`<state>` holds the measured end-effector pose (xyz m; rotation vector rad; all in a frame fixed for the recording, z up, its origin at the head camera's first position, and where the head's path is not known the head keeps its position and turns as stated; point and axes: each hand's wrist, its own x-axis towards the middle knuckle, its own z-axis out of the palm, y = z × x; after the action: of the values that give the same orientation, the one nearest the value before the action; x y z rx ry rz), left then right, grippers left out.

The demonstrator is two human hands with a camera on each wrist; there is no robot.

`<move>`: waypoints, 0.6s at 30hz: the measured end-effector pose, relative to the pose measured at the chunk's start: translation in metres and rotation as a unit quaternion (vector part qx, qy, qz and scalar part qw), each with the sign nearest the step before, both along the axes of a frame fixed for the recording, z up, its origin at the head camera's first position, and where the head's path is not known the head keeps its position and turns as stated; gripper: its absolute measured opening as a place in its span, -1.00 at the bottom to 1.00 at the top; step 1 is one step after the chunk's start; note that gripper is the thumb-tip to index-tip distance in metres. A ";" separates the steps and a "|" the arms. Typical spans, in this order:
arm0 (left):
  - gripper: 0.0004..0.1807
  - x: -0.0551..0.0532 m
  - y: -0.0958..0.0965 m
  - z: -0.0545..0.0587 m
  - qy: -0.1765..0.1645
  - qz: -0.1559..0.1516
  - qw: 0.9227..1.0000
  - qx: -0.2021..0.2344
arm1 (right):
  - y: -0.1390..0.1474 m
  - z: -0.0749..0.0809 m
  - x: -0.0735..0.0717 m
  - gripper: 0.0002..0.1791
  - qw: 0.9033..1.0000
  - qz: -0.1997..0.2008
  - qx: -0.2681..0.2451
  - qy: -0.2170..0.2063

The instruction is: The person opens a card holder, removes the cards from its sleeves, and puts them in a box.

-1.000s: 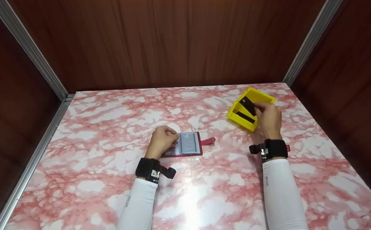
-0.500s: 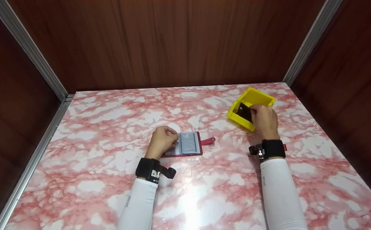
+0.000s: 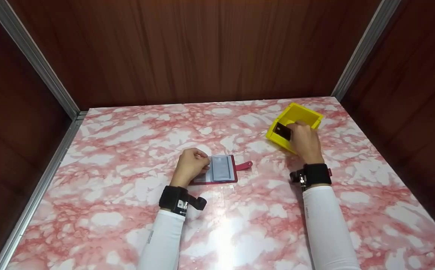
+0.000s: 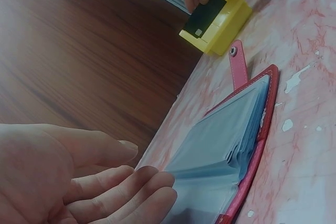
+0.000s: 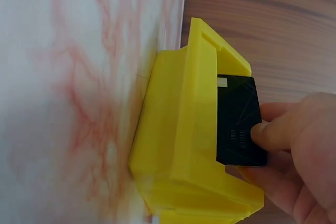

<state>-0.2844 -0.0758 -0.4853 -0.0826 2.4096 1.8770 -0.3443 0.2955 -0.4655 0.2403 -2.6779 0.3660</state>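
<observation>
My right hand (image 3: 306, 140) pinches a black bank card (image 5: 239, 119) between thumb and fingers; a small chip shows near one corner. The card is at the mouth of a yellow bin (image 3: 301, 112), its lower edge hidden behind the bin's front wall in the right wrist view. My left hand (image 3: 192, 165) lies over the left half of an open red card holder (image 3: 222, 168) with clear plastic sleeves. In the left wrist view its fingers (image 4: 149, 195) are loosely bent beside the sleeves (image 4: 210, 140), with nothing between them and the thumb.
A red snap strap (image 3: 244, 165) sticks out from the card holder's right side, towards the bin. Beneath everything is a pink-and-white marbled table (image 3: 127, 225). Dark wooden panels (image 3: 202, 52) with metal corner rails (image 3: 363, 52) enclose the back and sides.
My right hand has moved left and lowered the black card from above the bin towards its front wall. A dark strip seen in the bin earlier is now out of sight. The left hand stays put.
</observation>
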 end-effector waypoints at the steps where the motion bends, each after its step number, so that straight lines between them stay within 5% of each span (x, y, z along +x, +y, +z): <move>1: -0.87 0.000 0.000 0.000 -0.001 -0.001 1.000 0.001 | -0.001 0.000 0.000 -0.66 1.000 -0.002 0.003 -0.004; 18: -0.88 0.000 0.000 -0.001 -0.002 0.002 1.000 0.005 | -0.015 -0.007 0.000 -0.86 0.997 -0.027 0.074 -0.005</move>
<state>-0.2849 -0.0762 -0.4859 -0.0895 2.3997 1.8877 -0.3440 0.2809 -0.4726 0.2088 -2.7191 0.1515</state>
